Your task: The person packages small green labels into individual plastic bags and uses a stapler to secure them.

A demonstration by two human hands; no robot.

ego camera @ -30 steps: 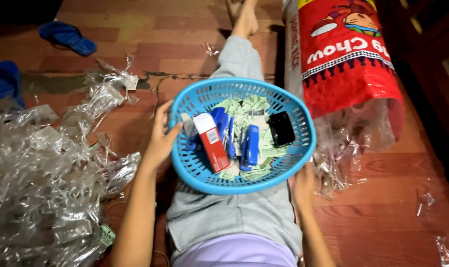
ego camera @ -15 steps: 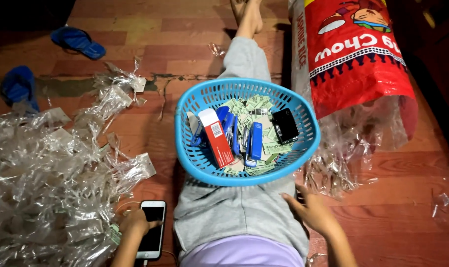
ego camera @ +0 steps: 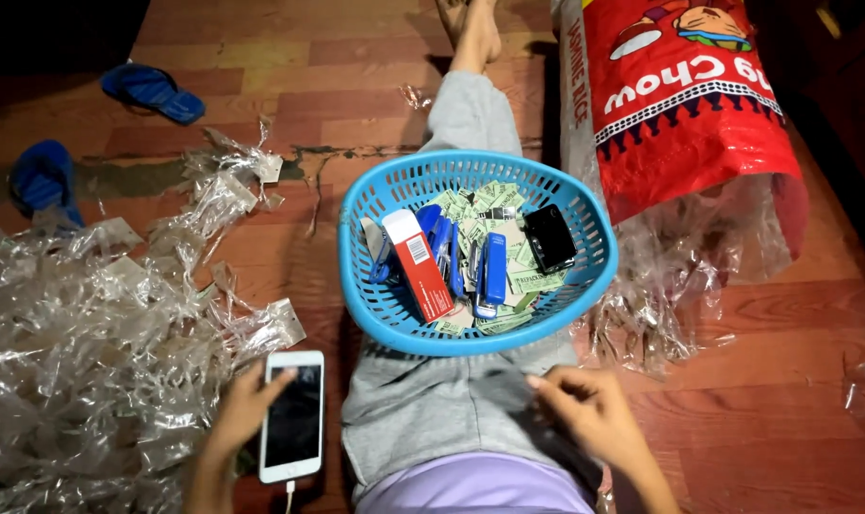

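Head view: the left hand (ego camera: 237, 419) lay on the floor (ego camera: 785, 428) at near left, fingers (ego camera: 278, 381) resting spread on a white phone (ego camera: 292, 415), thumb side hidden. In my judgement a light single-finger tap would serve best, wrist kept low. The right hand (ego camera: 589, 414) rested on the grey-clad thigh (ego camera: 432, 409), fingers loosely curled, pinching nothing visible. The blue basket (ego camera: 585, 286) sat farther along the lap.

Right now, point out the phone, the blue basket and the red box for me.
phone (ego camera: 293, 416), head view, middle of its dark screen.
blue basket (ego camera: 360, 205), head view, left rim.
red box (ego camera: 423, 266), head view, middle of its red side.
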